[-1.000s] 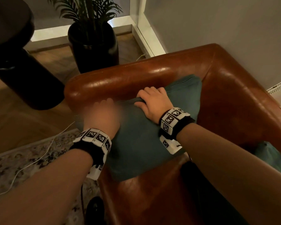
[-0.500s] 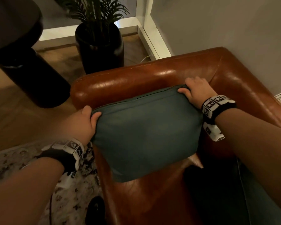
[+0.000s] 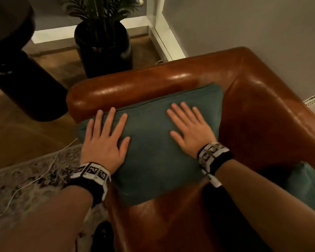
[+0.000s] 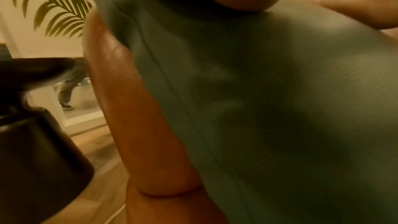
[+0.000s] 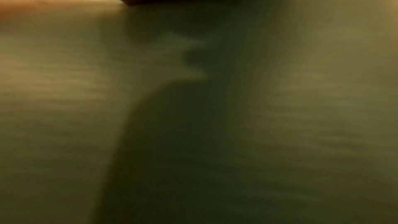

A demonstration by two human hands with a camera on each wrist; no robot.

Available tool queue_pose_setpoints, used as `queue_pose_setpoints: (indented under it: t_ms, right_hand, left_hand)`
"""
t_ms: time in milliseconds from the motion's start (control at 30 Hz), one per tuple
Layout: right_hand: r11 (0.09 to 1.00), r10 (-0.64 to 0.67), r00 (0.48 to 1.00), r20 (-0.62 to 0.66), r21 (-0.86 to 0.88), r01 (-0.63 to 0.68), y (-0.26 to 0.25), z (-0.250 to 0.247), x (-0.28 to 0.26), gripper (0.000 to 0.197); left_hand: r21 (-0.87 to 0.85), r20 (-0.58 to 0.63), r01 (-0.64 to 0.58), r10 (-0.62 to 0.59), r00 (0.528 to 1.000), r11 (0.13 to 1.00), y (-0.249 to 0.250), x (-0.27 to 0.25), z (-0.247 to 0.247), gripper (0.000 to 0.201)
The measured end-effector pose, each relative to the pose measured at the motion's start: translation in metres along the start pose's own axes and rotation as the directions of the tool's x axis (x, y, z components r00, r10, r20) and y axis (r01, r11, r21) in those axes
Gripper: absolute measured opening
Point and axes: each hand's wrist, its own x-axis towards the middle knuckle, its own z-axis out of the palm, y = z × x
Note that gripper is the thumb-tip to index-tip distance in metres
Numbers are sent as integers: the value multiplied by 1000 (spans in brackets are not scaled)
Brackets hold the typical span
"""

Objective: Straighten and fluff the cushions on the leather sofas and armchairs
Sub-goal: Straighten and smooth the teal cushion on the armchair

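Note:
A teal cushion (image 3: 153,151) leans against the rolled arm of a brown leather armchair (image 3: 262,110). Both my hands lie flat on its face with fingers straight and spread. My left hand (image 3: 105,137) presses the cushion's left side near its top edge. My right hand (image 3: 189,126) presses the right side. In the left wrist view the cushion (image 4: 269,108) fills the frame beside the leather arm (image 4: 133,108). The right wrist view shows only blurred teal cushion fabric (image 5: 301,91). A second teal cushion (image 3: 305,186) sits at the right edge of the seat.
A black planter (image 3: 104,50) with a palm stands on the wood floor behind the chair arm. A dark round table (image 3: 16,60) is at the left. A patterned rug (image 3: 25,179) with a white cable (image 3: 44,171) lies left of the chair. A grey wall (image 3: 253,24) is behind.
My hands held the cushion's top corners half a second ago. They have let go and now lie flat on its face, and the cushion rests against the chair arm.

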Motion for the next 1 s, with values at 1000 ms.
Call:
queue_pose_setpoints:
  t_ms: [1000]
  right_hand:
    - [662, 721, 671, -170, 454, -596, -53, 100, -74, 62]
  left_hand:
    - [-16, -103, -45, 43, 994, 999, 32, -3, 11, 60]
